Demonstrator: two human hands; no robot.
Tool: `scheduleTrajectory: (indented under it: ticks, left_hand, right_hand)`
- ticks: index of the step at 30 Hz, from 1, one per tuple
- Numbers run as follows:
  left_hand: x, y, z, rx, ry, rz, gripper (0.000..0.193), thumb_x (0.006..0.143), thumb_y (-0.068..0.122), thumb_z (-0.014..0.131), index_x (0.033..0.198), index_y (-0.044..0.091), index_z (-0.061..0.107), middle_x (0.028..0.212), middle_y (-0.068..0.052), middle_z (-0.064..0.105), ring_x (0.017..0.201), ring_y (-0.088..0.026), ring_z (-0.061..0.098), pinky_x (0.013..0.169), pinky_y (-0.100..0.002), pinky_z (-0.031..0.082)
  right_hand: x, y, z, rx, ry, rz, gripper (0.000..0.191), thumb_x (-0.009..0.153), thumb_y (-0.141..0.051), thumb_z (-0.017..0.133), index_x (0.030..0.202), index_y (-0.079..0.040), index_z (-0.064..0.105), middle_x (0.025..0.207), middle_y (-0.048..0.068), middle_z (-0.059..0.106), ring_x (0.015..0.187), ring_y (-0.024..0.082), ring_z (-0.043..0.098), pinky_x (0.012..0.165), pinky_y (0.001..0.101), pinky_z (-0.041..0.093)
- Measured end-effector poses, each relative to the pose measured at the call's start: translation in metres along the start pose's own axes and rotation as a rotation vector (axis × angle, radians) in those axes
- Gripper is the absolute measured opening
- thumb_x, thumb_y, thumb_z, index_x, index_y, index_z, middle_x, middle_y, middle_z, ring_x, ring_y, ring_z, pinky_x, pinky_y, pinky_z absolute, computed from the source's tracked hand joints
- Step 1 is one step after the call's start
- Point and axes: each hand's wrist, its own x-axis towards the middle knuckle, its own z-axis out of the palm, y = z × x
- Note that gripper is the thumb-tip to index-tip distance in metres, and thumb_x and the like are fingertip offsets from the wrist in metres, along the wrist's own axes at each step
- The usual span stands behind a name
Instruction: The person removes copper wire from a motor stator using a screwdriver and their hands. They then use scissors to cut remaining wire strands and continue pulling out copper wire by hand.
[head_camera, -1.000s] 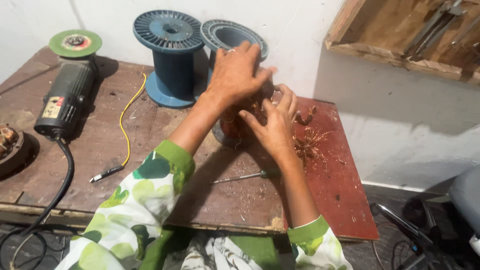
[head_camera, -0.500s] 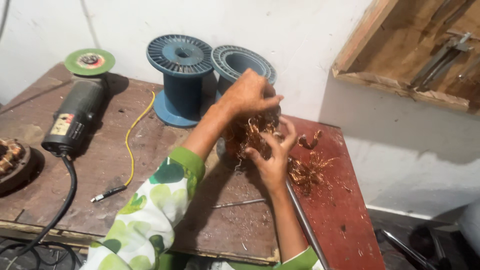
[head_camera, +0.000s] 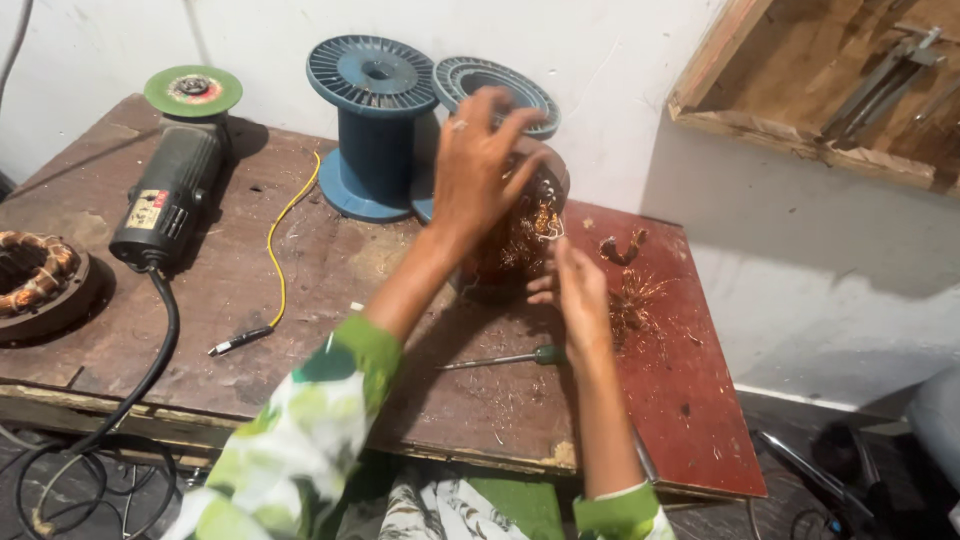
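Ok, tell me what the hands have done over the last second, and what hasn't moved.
The left hand has lifted off the round wound part, its fingers spread above it. The right hand has slid down from its side, and loose copper strands now lie more exposed on the red board. The grinder, blue spools and screwdriver stayed put.

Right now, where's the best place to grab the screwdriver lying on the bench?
Take the screwdriver by its green handle, which lies at the right end beside the right hand. Come from above: it lies flat, with its thin shaft pointing left.
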Motion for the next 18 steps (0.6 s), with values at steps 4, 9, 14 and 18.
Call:
scheduleTrajectory:
  ticks: [4,9,14,18]
  left_hand:
    - [-0.044,0.018,-0.029,-0.183,-0.353,-0.720,0.060,0.090,0.061,0.066,0.115,0.007,0.062,0.098,-0.009,0.067,0.081,-0.021,0.067,0.069,-0.038,0.056]
    - [-0.046,0.033,-0.034,-0.231,-0.372,-0.723,0.055,0.086,0.059,0.067,0.103,0.006,0.073,0.084,-0.013,0.074,0.077,-0.030,0.073,0.068,-0.046,0.058]
    - [-0.040,0.035,-0.028,-0.096,-0.516,-0.675,0.044,0.101,0.043,0.057,0.096,0.004,0.077,0.084,-0.021,0.073,0.082,-0.038,0.072,0.077,-0.050,0.056]
    - [-0.049,0.019,-0.030,-0.301,-0.436,-0.743,0.039,0.092,0.042,0.063,0.106,0.010,0.079,0.085,-0.018,0.077,0.079,-0.033,0.074,0.075,-0.046,0.056]
  right_hand:
    - [0.019,-0.008,0.013,0.022,-0.143,0.172,0.064,0.093,-0.058,0.057,0.106,0.004,0.063,0.082,0.011,0.066,0.059,0.012,0.062,0.049,0.0248,0.054]
    - [0.022,-0.012,0.022,0.113,-0.121,0.176,0.047,0.090,-0.048,0.066,0.099,-0.002,0.064,0.079,0.005,0.067,0.055,0.010,0.057,0.047,0.0229,0.051]
    - [0.029,-0.016,0.004,-0.002,-0.197,0.144,0.030,0.092,-0.032,0.072,0.090,-0.003,0.063,0.072,0.004,0.065,0.053,0.009,0.055,0.044,0.0219,0.045]
    - [0.034,-0.018,-0.009,-0.083,-0.279,0.108,0.021,0.091,-0.022,0.075,0.089,-0.004,0.063,0.069,0.004,0.065,0.052,0.008,0.053,0.044,0.0222,0.043]
